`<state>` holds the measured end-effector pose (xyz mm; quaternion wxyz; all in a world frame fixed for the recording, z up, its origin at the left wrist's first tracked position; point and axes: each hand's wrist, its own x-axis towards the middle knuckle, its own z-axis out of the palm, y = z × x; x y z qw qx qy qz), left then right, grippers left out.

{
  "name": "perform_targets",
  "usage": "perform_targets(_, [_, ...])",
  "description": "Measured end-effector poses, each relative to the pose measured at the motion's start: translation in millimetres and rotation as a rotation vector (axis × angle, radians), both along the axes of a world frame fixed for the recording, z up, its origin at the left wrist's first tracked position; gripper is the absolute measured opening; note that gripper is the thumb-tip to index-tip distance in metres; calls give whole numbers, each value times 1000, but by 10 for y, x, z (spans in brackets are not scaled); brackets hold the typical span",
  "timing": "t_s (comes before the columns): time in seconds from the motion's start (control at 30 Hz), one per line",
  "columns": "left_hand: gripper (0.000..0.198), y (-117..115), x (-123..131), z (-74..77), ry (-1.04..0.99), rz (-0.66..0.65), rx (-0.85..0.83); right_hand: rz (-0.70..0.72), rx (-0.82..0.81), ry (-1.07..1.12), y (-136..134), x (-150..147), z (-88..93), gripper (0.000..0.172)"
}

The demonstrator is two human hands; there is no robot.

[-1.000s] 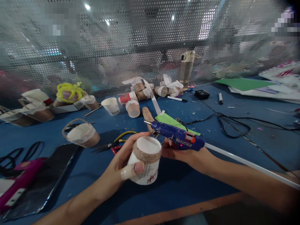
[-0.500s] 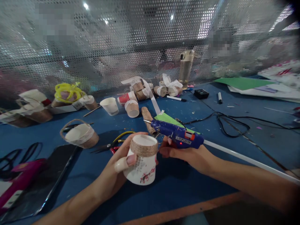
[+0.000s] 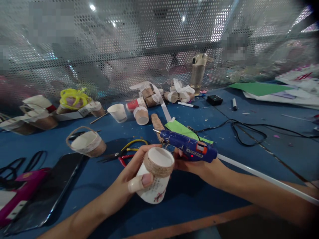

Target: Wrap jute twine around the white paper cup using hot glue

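My left hand [image 3: 129,176] is wrapped round a white paper cup [image 3: 156,177] that has a band of brown twine under its rim and a small red print on its side; the cup tilts with its mouth up and to the right. My right hand [image 3: 191,164] grips a blue hot glue gun [image 3: 188,148], its metal nozzle pointing left just above and behind the cup's rim. A white glue stick [image 3: 261,176] runs out of the back of the gun to the right. Both hands hover low over the blue table [image 3: 199,196].
Behind the cup lie a twine spool [image 3: 157,122], green paper [image 3: 185,130], scissors and pliers [image 3: 122,154], a twine-handled cup basket [image 3: 87,142] and several paper cups [image 3: 117,112]. A black cable [image 3: 246,131] crosses the right side. A perforated metal screen [image 3: 149,49] closes the far edge.
The cup has been turned in my left hand, from tilted left to mouth up and right, and lowered slightly. The glue gun stayed close behind the rim.
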<state>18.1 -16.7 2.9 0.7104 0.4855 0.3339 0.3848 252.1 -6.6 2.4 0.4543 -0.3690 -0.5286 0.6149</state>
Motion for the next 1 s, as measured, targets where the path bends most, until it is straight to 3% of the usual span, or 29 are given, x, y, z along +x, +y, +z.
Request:
perform_targets(0.13, [59,27,-43,-42,104,20,37,-42,23,-47,14,20,19,41])
perform_targets(0.47, [29,50,-7,-103,104,139,99,-146,63,-65,23,41,-36,27])
perform_targets(0.63, [56,32,34,-72,113,49,86,-171,80,-76,-7,30,-61,31])
perform_targets(0.93, [74,51,4,-42,69,78,-11,-182,150,-163,-29,94,-29,28])
perform_targets(1.0, [70,45,-19,-8,28,74,-27,-165,182,-167,-40,107,-22,25])
